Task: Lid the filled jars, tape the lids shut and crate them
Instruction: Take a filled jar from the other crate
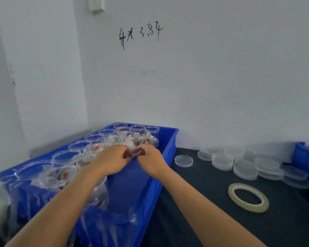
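Head view — stock as seen.

Item 1: filled jars (103,139), clear plastic, approx. two rows, sitting upright and open-mouthed in the blue crate (168,145) at left; white packets w/ red marks showing inside. None looking lidded yet. Judged light, thin-walled, smooth — likely to flex if squeezed, so best taken round the body near the rim, not by the lip.

Item 2: lids (244,164), clear discs, lying in loose stacks on the dark table (194,202) at right; one single lid (183,160) lying apart, just beside the crate wall. Judged stiff, slick, very light; edge grip w/ fingertips looking safest.

Item 3: tape roll (248,197), narrow, clear, lying flat nr the lids, untouched.

Item 4: second blue bin (307,157), far right, part cut off.

Hands: left hand (112,160) and right hand (150,159) are meeting over the crate, fingers curled, thumbs and fingertips pinching something thin and clear between them — poss. film or tape; too blurred to tell which.
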`<state>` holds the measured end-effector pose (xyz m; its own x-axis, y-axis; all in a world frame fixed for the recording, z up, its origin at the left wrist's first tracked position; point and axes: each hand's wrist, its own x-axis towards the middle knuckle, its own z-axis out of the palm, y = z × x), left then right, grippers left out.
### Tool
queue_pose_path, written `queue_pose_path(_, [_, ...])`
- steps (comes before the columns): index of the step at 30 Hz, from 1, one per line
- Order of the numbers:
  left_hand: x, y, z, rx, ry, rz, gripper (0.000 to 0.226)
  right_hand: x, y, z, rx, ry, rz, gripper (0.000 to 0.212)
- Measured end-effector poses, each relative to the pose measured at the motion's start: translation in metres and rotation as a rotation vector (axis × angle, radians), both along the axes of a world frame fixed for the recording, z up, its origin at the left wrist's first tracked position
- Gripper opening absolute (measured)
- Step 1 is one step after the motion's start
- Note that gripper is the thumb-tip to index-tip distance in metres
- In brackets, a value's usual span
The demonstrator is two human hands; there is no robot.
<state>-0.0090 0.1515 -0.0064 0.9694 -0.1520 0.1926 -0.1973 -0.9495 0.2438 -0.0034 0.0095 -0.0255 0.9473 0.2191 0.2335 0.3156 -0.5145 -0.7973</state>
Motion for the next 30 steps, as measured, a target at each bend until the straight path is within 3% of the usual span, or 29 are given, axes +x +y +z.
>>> queue_pose_path(5, [0.001, 0.037, -0.014, -0.001, 0.108, -0.049, 0.026, -0.001, 0.036, -0.006, -0.132, 0.062, 0.092, 0.035])
queue_pose_path(10, [-0.004, 0.071, -0.014, -0.090, 0.082, -0.116, 0.022, -0.004, 0.061, -0.015, -0.173, 0.184, 0.152, 0.009])
queue_pose_path(14, [-0.006, 0.090, -0.017, -0.010, 0.188, -0.115, 0.021, -0.007, 0.076, -0.012, -0.112, 0.341, 0.158, 0.024])
queue_pose_path(17, [-0.002, 0.091, -0.023, 0.092, 0.092, -0.016, 0.018, -0.011, 0.084, -0.010, -0.168, 0.383, 0.163, 0.020])
queue_pose_path(21, [-0.002, 0.083, -0.026, 0.050, 0.028, 0.033, 0.024, -0.015, 0.088, -0.011, -0.273, 0.432, 0.122, 0.021])
queue_pose_path(27, [-0.004, 0.066, -0.025, -0.058, -0.034, 0.065, 0.018, -0.016, 0.074, -0.002, -0.444, 0.127, 0.043, 0.017])
queue_pose_path(30, [-0.001, 0.052, -0.017, -0.223, -0.122, 0.090, 0.012, -0.012, 0.055, 0.010, -0.448, 0.021, 0.007, 0.018])
